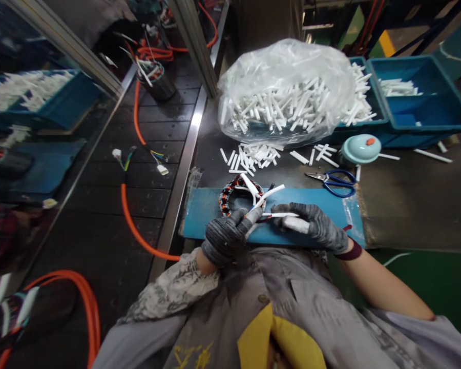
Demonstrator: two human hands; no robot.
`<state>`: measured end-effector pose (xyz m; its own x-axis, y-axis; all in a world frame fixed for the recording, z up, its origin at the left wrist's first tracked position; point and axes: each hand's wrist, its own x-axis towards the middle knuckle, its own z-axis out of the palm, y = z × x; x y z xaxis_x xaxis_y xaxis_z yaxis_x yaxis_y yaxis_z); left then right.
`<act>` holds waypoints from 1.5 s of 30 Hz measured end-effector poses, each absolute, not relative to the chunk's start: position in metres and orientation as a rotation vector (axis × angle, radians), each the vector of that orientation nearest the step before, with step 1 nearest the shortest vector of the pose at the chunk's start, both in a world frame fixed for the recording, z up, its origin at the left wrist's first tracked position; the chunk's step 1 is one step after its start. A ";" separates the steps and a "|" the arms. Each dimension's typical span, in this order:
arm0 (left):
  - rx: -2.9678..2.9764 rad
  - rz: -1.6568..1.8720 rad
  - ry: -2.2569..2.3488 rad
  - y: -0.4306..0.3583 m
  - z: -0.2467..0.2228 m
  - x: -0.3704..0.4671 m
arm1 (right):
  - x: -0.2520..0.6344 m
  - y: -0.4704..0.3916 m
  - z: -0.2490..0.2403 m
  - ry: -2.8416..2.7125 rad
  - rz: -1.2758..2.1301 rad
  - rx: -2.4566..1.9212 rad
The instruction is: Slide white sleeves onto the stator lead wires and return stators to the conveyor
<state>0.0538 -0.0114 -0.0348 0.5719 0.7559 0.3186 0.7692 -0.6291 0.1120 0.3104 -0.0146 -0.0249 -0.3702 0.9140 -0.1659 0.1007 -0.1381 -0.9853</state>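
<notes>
Both my hands wear grey knit gloves and meet over a blue mat point(322, 202) at the bench's near edge. My left hand point(226, 237) pinches a wire lead coming off a round wound stator point(234, 193), which lies on the mat. My right hand point(315, 225) holds a white sleeve tube point(280, 214) lengthwise, its end pointing at the left fingertips. More white tubes stick up from the stator's leads.
Loose white tubes point(253, 156) lie behind the mat, in front of a clear bag full of them point(288, 92). Blue-handled scissors point(336, 180), a teal round lid point(361, 148) and blue bins point(426, 102) stand right. Orange cables point(132, 225) cross the conveyor at left.
</notes>
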 end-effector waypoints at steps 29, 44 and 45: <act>-2.532 -0.602 -1.314 -0.015 -0.025 0.058 | 0.321 -0.012 -0.036 -1.489 1.361 -1.385; -2.710 0.384 -1.664 0.012 0.023 -0.031 | 0.357 -0.034 -0.103 -1.645 0.719 -1.588; -2.637 0.448 -1.759 0.013 0.027 -0.045 | 0.357 -0.034 -0.104 -1.641 0.727 -1.584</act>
<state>-0.0449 0.0128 0.0265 0.3576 0.8959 -0.2635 0.9128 -0.3949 -0.1040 0.3572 -0.0343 -0.1042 0.0257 0.9927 0.1181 0.5796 0.0815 -0.8108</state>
